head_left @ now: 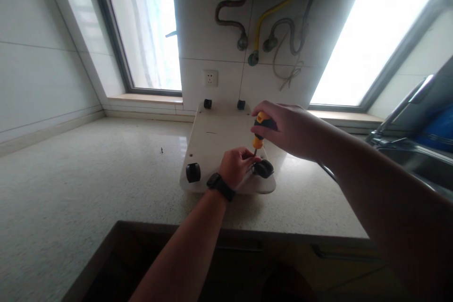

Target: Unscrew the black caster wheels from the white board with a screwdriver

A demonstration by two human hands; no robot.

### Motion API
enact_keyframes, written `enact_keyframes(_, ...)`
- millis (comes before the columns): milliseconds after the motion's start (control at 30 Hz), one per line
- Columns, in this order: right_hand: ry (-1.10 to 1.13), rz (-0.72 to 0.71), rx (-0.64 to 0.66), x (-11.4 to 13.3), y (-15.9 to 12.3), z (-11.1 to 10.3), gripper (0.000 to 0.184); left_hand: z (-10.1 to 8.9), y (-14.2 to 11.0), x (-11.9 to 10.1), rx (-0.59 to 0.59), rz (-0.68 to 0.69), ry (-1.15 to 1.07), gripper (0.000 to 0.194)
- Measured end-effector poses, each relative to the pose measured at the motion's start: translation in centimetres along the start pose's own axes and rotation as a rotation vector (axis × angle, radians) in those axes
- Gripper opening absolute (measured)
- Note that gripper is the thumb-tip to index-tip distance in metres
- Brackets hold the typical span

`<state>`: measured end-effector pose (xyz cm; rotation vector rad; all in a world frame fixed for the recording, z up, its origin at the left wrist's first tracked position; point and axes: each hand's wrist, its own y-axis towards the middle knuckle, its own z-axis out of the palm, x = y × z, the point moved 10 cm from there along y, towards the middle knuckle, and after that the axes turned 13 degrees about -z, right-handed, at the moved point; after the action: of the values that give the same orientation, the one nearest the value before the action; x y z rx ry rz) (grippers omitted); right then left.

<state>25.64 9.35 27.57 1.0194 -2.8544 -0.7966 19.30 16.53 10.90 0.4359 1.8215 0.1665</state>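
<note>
A white board [219, 141] lies upside down on the speckled counter, with black caster wheels at its corners. My right hand [286, 130] is closed round the orange and black handle of a screwdriver [259, 131], held upright with its tip down by the near right caster [264, 168]. My left hand [235, 165], a black watch on its wrist, is pinched at the screwdriver's tip beside that caster; what its fingers hold is too small to name. Another caster [193, 172] sits at the near left corner and two more [207, 103] at the far edge.
A small screw [162, 150] lies on the counter [88, 184] left of the board. A steel sink [417, 160] with a tap is at the right. A wall socket [211, 78] and hoses [269, 28] are on the tiled wall between two windows. The counter's front edge runs below my arms.
</note>
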Motion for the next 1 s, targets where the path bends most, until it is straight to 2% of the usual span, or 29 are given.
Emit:
enact_keyframes(167,-0.113,0.074,-0.055,-1.7,-0.1,-0.1,0.037,1.0,-0.2,-0.5,0.122,0.036,-0.022,0.021)
enact_keyframes(333,-0.125,0.099,-0.102,-2.2,-0.2,-0.6,0.039,0.4,-0.1,-0.1,0.076,0.021,-0.065,0.028)
enact_keyframes(433,-0.137,0.140,-0.149,-2.6,-0.5,-1.5,0.040,0.6,0.0,0.4,0.123,0.024,-0.126,0.028)
enact_keyframes(633,-0.100,0.187,-0.170,-3.4,-1.3,-1.8,0.039,1.3,-0.7,-0.8,0.236,0.188,-0.061,0.070)
enact_keyframes(833,-0.065,0.178,-0.166,-3.8,-1.8,-1.0,0.038,2.0,-1.3,-1.9,0.239,0.233,0.134,0.063)
enact_keyframes(1000,-0.089,0.151,-0.163,-3.3,-1.6,-0.8,0.037,2.3,-1.3,-1.8,0.224,0.236,0.189,0.055)
